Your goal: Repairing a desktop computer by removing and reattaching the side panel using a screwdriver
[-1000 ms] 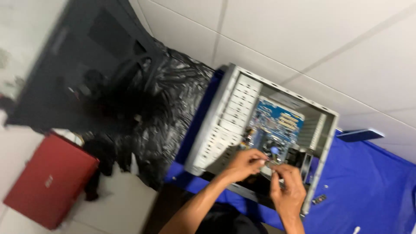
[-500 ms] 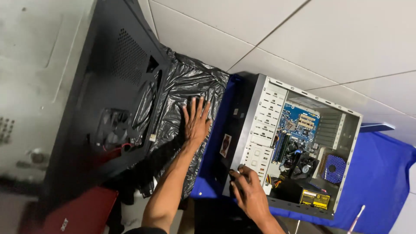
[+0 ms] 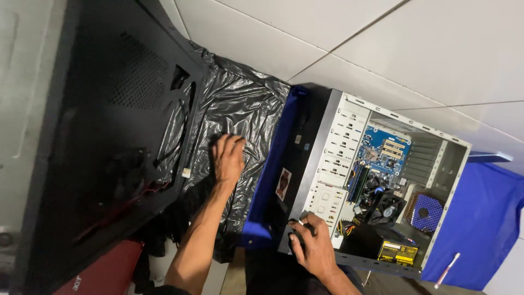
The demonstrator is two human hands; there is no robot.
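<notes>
An open grey computer case (image 3: 338, 164) lies on its side on a blue cloth (image 3: 480, 224), showing a blue circuit board (image 3: 385, 153), a black fan (image 3: 388, 210) and a power supply (image 3: 382, 248). My right hand (image 3: 312, 246) grips the case's near front corner. My left hand (image 3: 228, 157) presses down with curled fingers on a crumpled black plastic sheet (image 3: 234, 109) spread on the floor left of the case.
A black side panel with a vent grille (image 3: 114, 136) leans at the left, wires hanging on it. A red case (image 3: 101, 273) lies at the bottom left. A white-and-pink tool (image 3: 447, 270) rests on the cloth. White floor tiles (image 3: 382, 43) stretch beyond.
My left hand left the case interior, moved onto the black plastic sheet and curled its fingers. My right hand shifted to the case's front corner. The view swung left and closer.
</notes>
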